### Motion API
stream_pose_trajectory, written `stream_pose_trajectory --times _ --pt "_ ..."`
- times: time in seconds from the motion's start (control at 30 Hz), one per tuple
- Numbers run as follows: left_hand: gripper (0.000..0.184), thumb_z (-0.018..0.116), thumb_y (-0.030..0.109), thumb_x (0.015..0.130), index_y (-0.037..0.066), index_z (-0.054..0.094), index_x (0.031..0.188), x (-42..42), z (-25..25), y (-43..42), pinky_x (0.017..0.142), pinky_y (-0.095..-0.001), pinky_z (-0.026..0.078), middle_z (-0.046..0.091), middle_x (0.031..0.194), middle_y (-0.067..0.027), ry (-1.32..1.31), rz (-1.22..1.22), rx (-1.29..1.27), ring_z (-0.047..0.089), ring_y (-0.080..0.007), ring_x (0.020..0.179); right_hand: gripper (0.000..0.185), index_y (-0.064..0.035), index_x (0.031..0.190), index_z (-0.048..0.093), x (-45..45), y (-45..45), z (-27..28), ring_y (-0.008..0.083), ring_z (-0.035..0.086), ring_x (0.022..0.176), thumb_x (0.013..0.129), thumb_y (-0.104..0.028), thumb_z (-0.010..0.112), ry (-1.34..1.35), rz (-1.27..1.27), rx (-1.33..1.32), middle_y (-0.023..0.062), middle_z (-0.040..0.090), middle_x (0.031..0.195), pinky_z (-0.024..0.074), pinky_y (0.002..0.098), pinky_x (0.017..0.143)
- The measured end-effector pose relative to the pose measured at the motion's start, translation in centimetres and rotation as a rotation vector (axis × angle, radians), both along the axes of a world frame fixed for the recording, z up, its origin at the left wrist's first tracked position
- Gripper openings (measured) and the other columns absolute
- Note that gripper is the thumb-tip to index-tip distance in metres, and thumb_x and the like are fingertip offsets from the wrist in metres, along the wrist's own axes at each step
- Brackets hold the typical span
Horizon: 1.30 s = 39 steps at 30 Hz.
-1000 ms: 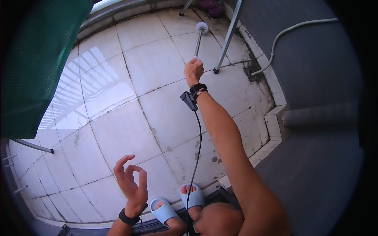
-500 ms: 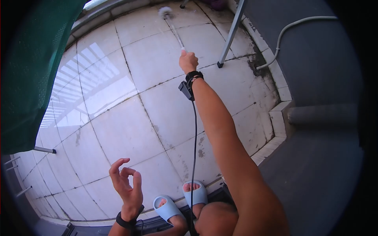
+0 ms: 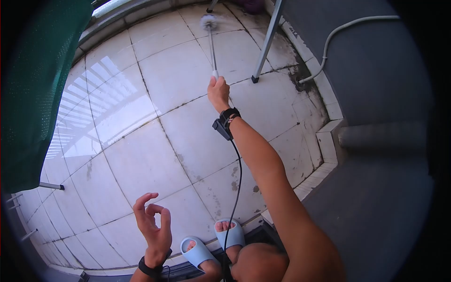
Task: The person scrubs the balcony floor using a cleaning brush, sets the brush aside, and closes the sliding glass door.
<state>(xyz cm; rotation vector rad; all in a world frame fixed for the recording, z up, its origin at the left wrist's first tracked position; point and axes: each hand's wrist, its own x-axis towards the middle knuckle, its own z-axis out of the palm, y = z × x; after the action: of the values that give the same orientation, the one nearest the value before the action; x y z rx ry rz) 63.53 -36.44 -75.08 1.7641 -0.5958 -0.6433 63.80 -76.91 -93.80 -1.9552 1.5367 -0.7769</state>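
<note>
My right hand [image 3: 219, 93] is wrapped round the white grip of a toilet brush [image 3: 212, 44], its arm stretched out ahead of me. The thin metal stem leads to a round white bristle head [image 3: 208, 21], slightly blurred, against the tiled floor [image 3: 176, 70] by a metal leg's foot. Low in the view hovers my left hand [image 3: 156, 230], palm up with fingers loosely bent and apart, holding nothing. Both wrists wear black straps; a black device [image 3: 222, 129] sits on the right one, trailing a cable.
A metal leg [image 3: 267, 44] stands right of the brush. A pale hose [image 3: 331, 40] runs along the dark grey wall [image 3: 380, 94] to a dirty floor corner. Green cloth [image 3: 40, 94] hangs at the left. My feet in light blue slippers [image 3: 197, 254] are at the bottom.
My right hand has drawn back a little towards me with the brush, and the brush head has shifted right and slightly nearer. My left hand keeps its pose.
</note>
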Motion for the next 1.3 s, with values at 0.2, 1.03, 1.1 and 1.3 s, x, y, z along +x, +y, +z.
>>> stream_pose_trajectory --times 0.2,1.03,1.1,1.3 --pt "0.05 0.061 0.0 0.086 0.001 0.042 0.132 0.0 0.0 -0.9 0.071 -0.024 0.049 0.052 0.122 -0.0146 -0.054 -0.004 0.013 0.054 -0.0099 0.074 0.031 -0.0012 0.106 0.055 -2.1 3.2 0.0 0.0509 0.064 0.087 0.099 -0.031 0.053 0.183 0.388 0.063 0.0304 0.067 0.088 0.0508 0.057 0.08" --pt "0.045 0.062 0.002 0.086 0.0 0.046 0.129 -3.5 0.6 -0.6 0.088 -0.0372 0.048 0.06 0.115 -0.0165 -0.289 -0.298 0.063 0.06 -0.0259 0.099 0.038 0.0003 0.11 0.052 -13.1 34.7 2.3 0.0516 0.062 0.075 0.102 -0.036 0.044 -0.244 0.515 0.579 0.0299 0.065 0.08 0.0499 0.0594 0.069" --pt "0.046 0.063 0.01 0.088 -0.001 0.047 0.13 -3.6 -2.3 1.2 0.096 -0.0409 0.044 0.057 0.117 -0.0206 -0.364 -0.237 0.148 0.054 -0.0326 0.11 0.04 0.001 0.11 0.053 -13.4 36.0 5.7 0.0487 0.064 0.072 0.103 -0.037 0.042 -0.256 0.362 0.643 0.0254 0.066 0.077 0.0513 0.0567 0.07" --pt "0.049 0.046 0.031 0.104 0.001 0.039 0.142 -1.9 -2.4 3.2 0.084 -0.0324 0.053 0.062 0.112 -0.0141 0.51 -0.371 0.283 0.062 -0.0197 0.099 0.048 0.0034 0.117 0.048 -12.2 39.9 12.3 0.0207 0.067 0.087 0.106 -0.041 0.032 -0.531 0.168 1.084 0.0171 0.061 0.107 0.0607 0.0335 0.066"
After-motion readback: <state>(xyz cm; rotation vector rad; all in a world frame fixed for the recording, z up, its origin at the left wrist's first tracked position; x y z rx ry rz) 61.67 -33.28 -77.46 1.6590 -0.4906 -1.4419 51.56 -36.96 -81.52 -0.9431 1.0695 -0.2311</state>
